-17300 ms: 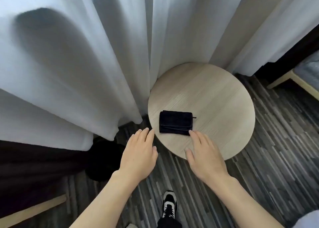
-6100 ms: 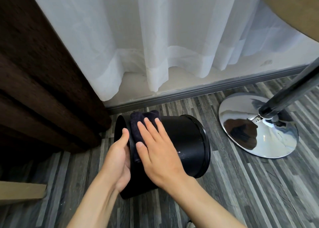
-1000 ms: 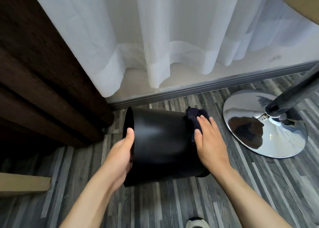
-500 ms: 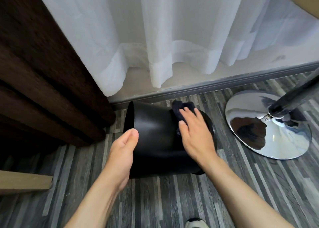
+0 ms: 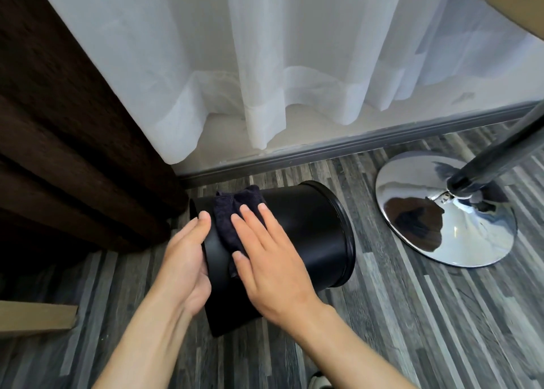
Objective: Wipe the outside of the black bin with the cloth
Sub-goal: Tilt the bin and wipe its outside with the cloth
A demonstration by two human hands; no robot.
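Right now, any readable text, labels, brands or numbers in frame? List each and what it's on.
None readable.
black bin: plain wall, no label or logo visible.
cloth: dark, no tag showing.
chrome table base: only reflections, no marking.
white curtain and floor: no print.
Both hands, left hand and right hand, cover part of the bin, so anything under them is hidden.
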